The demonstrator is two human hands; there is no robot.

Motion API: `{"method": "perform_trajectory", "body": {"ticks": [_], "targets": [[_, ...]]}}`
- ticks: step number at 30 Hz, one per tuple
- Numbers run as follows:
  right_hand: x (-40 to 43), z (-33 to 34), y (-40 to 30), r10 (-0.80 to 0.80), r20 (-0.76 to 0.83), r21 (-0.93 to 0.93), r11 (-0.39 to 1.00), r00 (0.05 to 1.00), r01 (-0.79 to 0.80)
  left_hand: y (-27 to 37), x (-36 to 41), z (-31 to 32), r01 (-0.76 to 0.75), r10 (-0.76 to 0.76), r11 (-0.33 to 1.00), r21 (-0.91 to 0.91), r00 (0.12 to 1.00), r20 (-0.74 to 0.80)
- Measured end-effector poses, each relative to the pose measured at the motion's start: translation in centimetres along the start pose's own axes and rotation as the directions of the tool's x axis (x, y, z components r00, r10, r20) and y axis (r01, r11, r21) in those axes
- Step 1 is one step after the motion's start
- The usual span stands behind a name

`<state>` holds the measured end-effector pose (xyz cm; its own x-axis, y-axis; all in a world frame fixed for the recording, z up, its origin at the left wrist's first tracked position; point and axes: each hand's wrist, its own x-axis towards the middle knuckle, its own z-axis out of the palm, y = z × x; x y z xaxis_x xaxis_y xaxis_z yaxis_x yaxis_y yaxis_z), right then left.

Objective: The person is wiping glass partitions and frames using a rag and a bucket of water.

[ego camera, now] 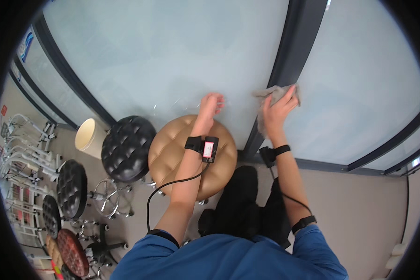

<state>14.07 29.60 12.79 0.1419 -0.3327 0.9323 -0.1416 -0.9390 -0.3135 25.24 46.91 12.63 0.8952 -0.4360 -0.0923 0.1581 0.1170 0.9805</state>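
Note:
My right hand presses a crumpled grey cloth against the dark metal frame post between two frosted glass panels. Part of the cloth hangs down beside the wrist. My left hand is loosely curled near the left glass panel, above the far edge of a tan tufted stool seat; nothing shows in its fingers, and whether it touches the glass is unclear. Both wrists wear black straps with small devices and cables.
Left of the tan stool stand a black tufted stool and a cream bin. More wheeled stools, one with a red-brown seat, and white metal stands fill the far left. A dark bottom rail borders the floor.

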Motion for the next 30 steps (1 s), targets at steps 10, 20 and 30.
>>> {"method": "perform_trajectory", "body": {"ticks": [10, 20, 30], "targets": [[-2.6, -4.7, -1.3, 0.07, 0.187, 0.055, 0.995, 0.98, -0.082, 0.5, -8.3, -17.2, -0.263, 0.315, 0.372, 0.89, 0.938, 0.146], [-8.2, -3.9, -4.2, 0.102, 0.951, 0.084, 0.824, 0.293, -0.56, -2.1, -11.3, -19.0, -0.419, 0.354, 0.495, 0.761, 0.897, 0.263], [-6.6, -8.5, 2.0, 0.163, 0.982, -0.19, 0.802, -0.098, -0.567, -4.5, -10.3, -12.6, -0.5, 0.217, 0.579, 0.645, 0.856, 0.469]]}}
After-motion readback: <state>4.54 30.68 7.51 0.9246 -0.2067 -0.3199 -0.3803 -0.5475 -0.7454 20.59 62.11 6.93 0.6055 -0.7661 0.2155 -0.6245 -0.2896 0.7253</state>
